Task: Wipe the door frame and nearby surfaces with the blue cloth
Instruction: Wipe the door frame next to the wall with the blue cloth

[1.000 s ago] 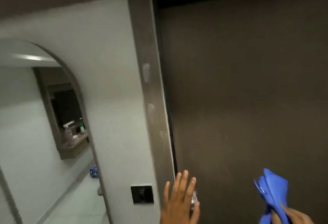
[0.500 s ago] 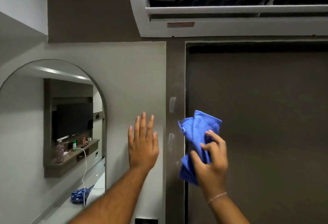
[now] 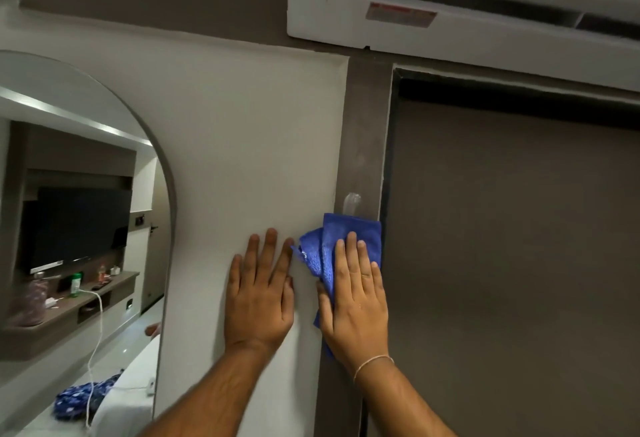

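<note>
The right hand (image 3: 356, 301) presses the cloth (image 3: 341, 246) flat against the frame (image 3: 367, 146), fingers spread straight over it, just below a pale smudge (image 3: 352, 202). The left hand (image 3: 259, 294) lies open and empty on the wall (image 3: 242, 146). Wiping looks barely begun: the frame's upper part and the wall are left.

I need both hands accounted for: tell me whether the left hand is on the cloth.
No: the left hand lies flat on the white wall, bare, beside the blue cloth.

Blue cloth (image 3: 349, 232) on grey-brown door frame (image 3: 363, 146), white wall (image 3: 242, 146), dark brown door (image 3: 512, 246), white air conditioner (image 3: 450, 31).
</note>
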A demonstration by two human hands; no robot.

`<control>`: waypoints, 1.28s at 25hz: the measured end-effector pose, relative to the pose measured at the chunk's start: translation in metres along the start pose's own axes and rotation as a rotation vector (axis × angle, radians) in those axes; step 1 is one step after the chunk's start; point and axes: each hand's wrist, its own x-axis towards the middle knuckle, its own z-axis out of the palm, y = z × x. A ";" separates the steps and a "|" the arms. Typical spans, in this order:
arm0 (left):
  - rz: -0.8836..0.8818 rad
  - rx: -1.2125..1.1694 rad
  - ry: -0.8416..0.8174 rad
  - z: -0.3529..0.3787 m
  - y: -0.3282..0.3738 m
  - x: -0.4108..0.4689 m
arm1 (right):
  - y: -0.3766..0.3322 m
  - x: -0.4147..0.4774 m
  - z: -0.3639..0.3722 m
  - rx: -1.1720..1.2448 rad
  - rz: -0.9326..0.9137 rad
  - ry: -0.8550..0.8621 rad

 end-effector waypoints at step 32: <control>0.008 0.031 0.009 0.003 0.000 -0.002 | 0.050 -0.101 0.027 -0.035 -0.493 -0.133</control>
